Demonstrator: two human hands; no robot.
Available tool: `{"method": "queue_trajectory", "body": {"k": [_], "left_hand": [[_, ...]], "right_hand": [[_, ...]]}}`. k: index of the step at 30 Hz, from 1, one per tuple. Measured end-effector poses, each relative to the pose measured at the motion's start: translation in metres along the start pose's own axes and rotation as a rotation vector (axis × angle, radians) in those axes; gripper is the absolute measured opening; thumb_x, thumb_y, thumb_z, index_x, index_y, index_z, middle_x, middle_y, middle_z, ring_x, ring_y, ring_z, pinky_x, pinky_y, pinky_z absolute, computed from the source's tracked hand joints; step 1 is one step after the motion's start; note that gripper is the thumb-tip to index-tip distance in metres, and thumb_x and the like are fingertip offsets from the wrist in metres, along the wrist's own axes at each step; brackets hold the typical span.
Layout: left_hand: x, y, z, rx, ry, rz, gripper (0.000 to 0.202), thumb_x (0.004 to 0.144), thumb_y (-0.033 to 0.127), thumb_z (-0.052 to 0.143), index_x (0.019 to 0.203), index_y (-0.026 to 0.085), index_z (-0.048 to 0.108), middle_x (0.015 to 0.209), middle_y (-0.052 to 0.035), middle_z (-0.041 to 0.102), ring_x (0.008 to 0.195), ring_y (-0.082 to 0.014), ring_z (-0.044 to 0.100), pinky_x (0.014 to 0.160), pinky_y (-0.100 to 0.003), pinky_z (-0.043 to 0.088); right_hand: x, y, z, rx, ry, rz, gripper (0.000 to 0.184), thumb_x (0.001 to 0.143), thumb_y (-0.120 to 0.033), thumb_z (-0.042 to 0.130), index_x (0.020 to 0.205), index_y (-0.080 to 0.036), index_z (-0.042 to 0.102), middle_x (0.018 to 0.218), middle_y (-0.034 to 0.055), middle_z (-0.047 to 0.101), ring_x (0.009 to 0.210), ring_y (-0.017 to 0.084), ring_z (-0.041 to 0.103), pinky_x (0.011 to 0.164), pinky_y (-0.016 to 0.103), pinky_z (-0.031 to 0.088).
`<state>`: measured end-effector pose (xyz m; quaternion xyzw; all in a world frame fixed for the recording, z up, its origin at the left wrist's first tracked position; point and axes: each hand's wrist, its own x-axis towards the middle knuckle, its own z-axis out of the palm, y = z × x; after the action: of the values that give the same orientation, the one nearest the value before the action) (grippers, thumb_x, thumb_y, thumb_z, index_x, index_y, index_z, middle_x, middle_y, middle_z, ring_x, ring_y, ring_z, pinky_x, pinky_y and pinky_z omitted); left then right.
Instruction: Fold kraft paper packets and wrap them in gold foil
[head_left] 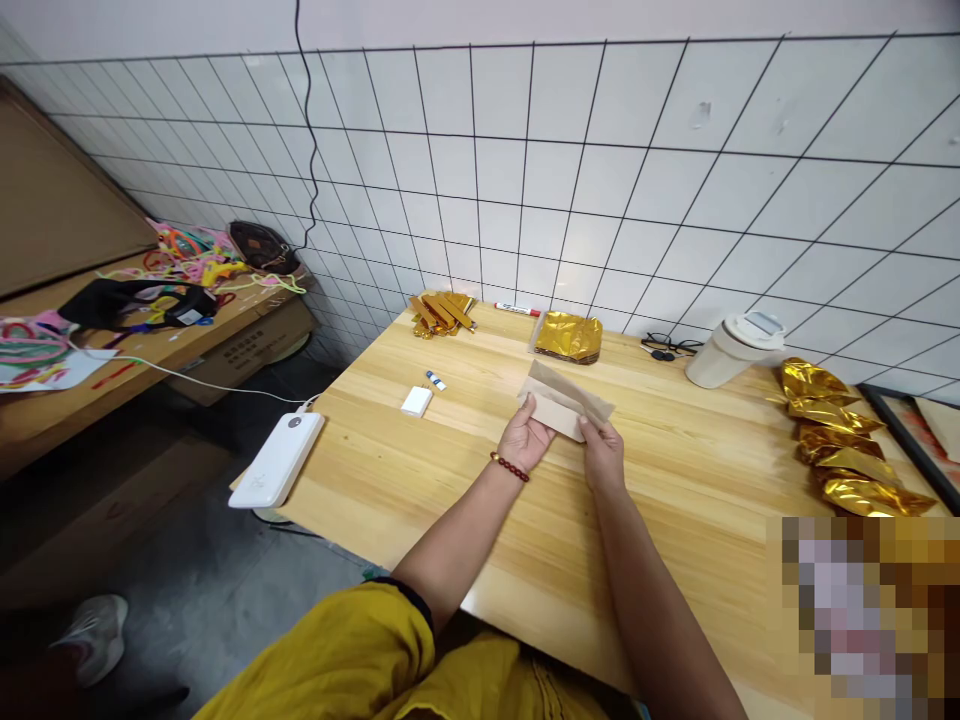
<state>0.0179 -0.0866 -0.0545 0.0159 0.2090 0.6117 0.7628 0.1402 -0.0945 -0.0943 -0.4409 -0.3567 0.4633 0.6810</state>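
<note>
A thin sheet of brownish paper (559,412), partly folded over, is held above the table between both hands. My left hand (523,440), with a red bead bracelet at the wrist, grips its left end, thumb on top. At the right end, my right hand (602,450) pinches the paper's lower corner. Just beyond lies a stack of shiny gold foil sheets (571,335). Several folded gold strips (442,313) are heaped at the table's far left. A row of folded gold foil pieces (832,425) sits to the right.
On the wooden table (450,470) are a white charger (417,401), a small blue-and-white item (436,380), a marker (517,309), glasses (670,346) and a lidded cup (731,350). A white power bank (277,460) with a cable lies at the left edge. A cluttered bench (157,330) stands further left.
</note>
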Motion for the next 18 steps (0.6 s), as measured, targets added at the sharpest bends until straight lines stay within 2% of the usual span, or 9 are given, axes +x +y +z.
{"method": "queue_trajectory", "body": {"k": [3,6,11,16,18], "left_hand": [[-0.002,-0.002,-0.003,0.028,-0.053,-0.051,0.027,0.090,0.018,0.057,0.116,0.016,0.064,0.117,-0.0090,0.070,0.108,-0.0196,0.066,0.105,-0.039,0.046],[-0.001,-0.001,-0.006,0.020,-0.063,-0.056,0.027,0.088,0.012,0.055,0.112,0.017,0.065,0.120,-0.0077,0.068,0.107,-0.0196,0.066,0.104,-0.039,0.046],[0.001,0.002,-0.005,-0.028,-0.031,-0.055,0.025,0.088,0.013,0.052,0.108,0.015,0.066,0.116,-0.0101,0.069,0.107,-0.0194,0.065,0.102,-0.034,0.047],[-0.001,0.002,-0.003,-0.031,-0.026,-0.049,0.022,0.089,0.012,0.049,0.101,0.015,0.068,0.108,-0.0074,0.071,0.098,-0.0181,0.068,0.102,-0.035,0.047],[-0.001,0.001,-0.002,-0.025,-0.031,-0.041,0.021,0.088,0.010,0.051,0.099,0.016,0.068,0.105,-0.0057,0.072,0.096,-0.0177,0.068,0.103,-0.037,0.046]], "right_hand": [[-0.002,-0.004,-0.001,-0.084,-0.155,-0.107,0.025,0.076,-0.035,0.072,0.098,-0.025,0.077,0.109,0.0039,0.071,0.108,0.023,0.062,0.104,0.045,0.043],[-0.004,-0.010,0.000,-0.115,-0.248,-0.163,0.013,0.076,-0.029,0.071,0.086,-0.029,0.079,0.104,0.0032,0.069,0.104,0.021,0.061,0.097,0.041,0.047],[-0.006,-0.013,0.000,-0.108,-0.260,-0.173,0.007,0.073,-0.027,0.072,0.071,-0.030,0.078,0.102,0.0037,0.066,0.102,0.021,0.060,0.090,0.039,0.049],[-0.005,-0.011,-0.001,-0.137,-0.259,-0.168,0.004,0.072,-0.029,0.074,0.072,-0.028,0.078,0.104,0.0039,0.067,0.103,0.022,0.061,0.092,0.039,0.048],[-0.004,-0.009,-0.001,-0.141,-0.211,-0.139,0.013,0.070,-0.032,0.076,0.082,-0.027,0.077,0.104,0.0038,0.069,0.103,0.023,0.062,0.093,0.041,0.048]]}}
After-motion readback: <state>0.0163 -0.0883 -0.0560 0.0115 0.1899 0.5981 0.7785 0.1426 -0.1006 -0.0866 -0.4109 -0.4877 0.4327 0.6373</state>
